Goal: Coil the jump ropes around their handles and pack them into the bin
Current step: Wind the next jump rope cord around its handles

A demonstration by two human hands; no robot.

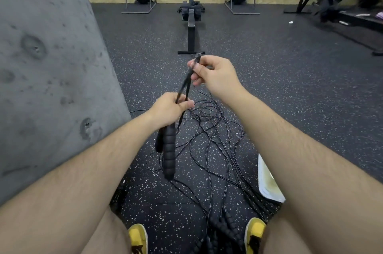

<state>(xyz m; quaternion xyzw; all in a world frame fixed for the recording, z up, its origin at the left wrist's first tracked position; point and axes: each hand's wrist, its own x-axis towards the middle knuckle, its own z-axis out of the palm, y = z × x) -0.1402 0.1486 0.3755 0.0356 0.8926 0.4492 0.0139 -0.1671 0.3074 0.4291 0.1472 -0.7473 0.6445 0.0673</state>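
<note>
Over the speckled floor (290,88), at mid-view, the left hand (169,108) was curled closed round the tops of two black handles (169,150). They hung side by side below the fist, long axes near vertical and free ends pointing down at the floor. The ribbed one reached lower than the smoother one to its left.

From that fist two taut strands of cord (185,86) ran up and away, slanting a little right and closing together at the right hand (215,75). That hand pinched them between thumb and forefinger, with the other fingers loosely bent beneath. It was held higher and farther out than the left, the two hands apart.

Below both hands the loose ropes (209,129) lay in a tangle on the floor, their thin loops crossing each other. They trailed back to a bunch of ribbed spare grips (226,226) between the yellow shoes (137,237).

A pale plastic corner (267,181) showed beside the right forearm; whether it was the bin could not be told. A grey wall (51,67) stood at left, and a rower (191,25) lay ahead.
</note>
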